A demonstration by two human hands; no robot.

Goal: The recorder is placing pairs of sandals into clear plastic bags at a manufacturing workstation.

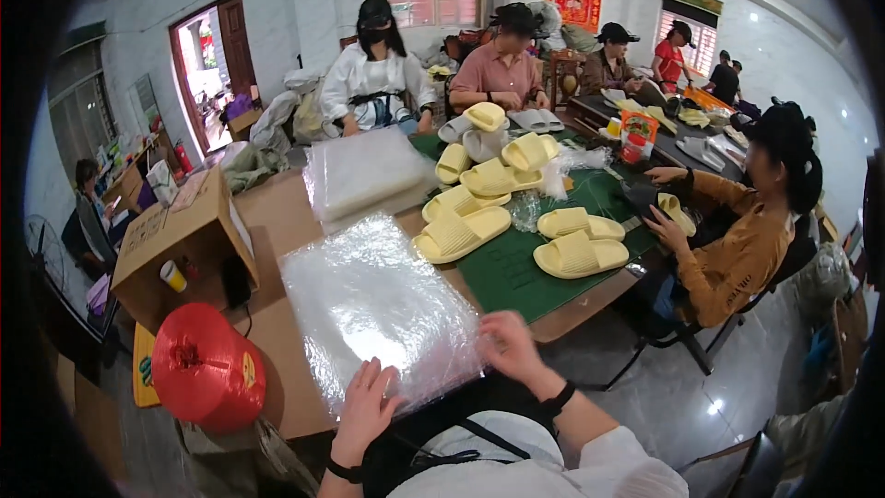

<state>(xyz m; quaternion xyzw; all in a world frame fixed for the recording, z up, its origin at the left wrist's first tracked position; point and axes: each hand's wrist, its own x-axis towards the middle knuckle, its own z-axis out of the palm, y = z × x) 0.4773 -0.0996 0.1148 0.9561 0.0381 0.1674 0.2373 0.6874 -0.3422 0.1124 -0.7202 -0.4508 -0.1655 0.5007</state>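
Observation:
A stack of clear plastic bags (364, 281) lies on the brown table in front of me, shiny with reflected light. My left hand (367, 410) rests on its near edge, fingers stretched out and flat. At the stack's right edge is my right hand (510, 348), its fingers curled in; whether they pinch a bag's edge is too small to tell. Just beyond the bags, several pale yellow slippers (463, 232) are heaped, with grey slippers (484, 143) among them. A pair of yellow slippers (581, 256) sits on a green mat (502, 281) to the right.
A thicker stack of plastic bags (369, 171) lies at the far side. On the left are an open cardboard box (175, 226) and a red roll of plastic twine (207, 369). A co-worker in an orange top (737, 240) handles a slipper at right; others sit across the table.

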